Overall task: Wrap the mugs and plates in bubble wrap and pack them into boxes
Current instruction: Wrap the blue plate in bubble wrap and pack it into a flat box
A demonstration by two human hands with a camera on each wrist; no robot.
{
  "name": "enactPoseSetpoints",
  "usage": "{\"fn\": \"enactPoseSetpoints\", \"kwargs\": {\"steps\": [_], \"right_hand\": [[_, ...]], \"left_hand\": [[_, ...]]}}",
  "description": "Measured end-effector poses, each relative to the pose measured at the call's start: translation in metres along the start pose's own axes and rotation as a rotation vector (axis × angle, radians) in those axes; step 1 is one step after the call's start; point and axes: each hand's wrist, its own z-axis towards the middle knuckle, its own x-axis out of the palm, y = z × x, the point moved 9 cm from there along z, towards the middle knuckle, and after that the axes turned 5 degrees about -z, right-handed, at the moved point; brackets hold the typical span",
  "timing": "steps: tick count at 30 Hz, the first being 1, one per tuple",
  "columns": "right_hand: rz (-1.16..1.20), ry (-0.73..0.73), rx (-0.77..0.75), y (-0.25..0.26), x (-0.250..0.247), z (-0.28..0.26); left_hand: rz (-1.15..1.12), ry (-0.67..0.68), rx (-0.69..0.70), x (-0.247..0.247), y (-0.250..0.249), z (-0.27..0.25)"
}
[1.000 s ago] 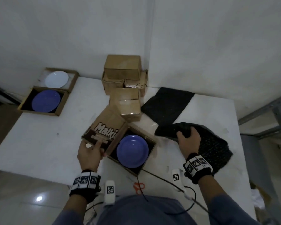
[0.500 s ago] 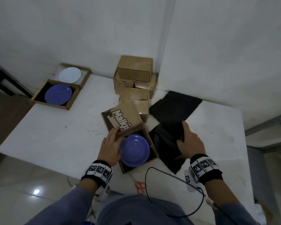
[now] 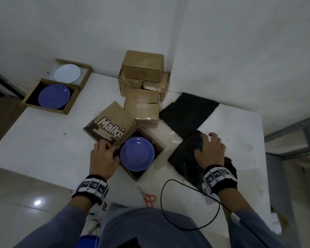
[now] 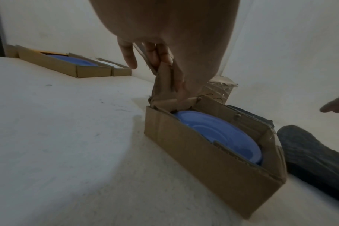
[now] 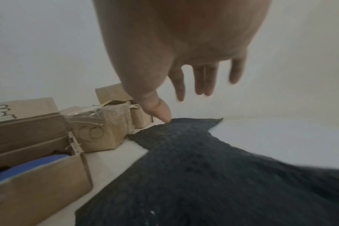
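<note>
Nearest us, orange-handled scissors (image 3: 149, 199) lay on the white table (image 3: 43, 140) beside a looping black cable (image 3: 186, 228). Just beyond, our left hand (image 3: 102, 159) pinched the printed cardboard lid flap (image 3: 111, 125) of the open brown cardboard box (image 4: 213, 172), fingers (image 4: 157, 53) and thumb closed on the flap's edge; a round blue plate (image 3: 136, 153) lay unwrapped inside. To the right, our right hand (image 3: 210, 151) rested flat on a sheet of black bubble wrap (image 5: 213, 175), fingers (image 5: 203, 79) spread and relaxed, gripping nothing. Farther back lay a second black sheet (image 3: 188, 116), stacked taped cardboard boxes (image 3: 143, 83), and at far left two open boxes holding another blue plate (image 3: 54, 96) and a white plate (image 3: 67, 73).
</note>
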Motion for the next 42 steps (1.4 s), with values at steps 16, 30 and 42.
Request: {"fn": "enactPoseSetpoints", "kwargs": {"steps": [16,30,42], "right_hand": [[-0.085,0.498,-0.176,0.108,0.11,0.061],[0.539,-0.052,-0.267,0.118,-0.021,0.064],[0.403,0.185,-1.191,0.242,-0.014,-0.101]], "left_hand": [[0.059,0.064,-0.234,-0.013,0.03,0.002],[-0.054,0.11,-0.325,-0.022,-0.002,0.003],[-1.101,0.087,-0.667,0.005,0.004,0.001]]}}
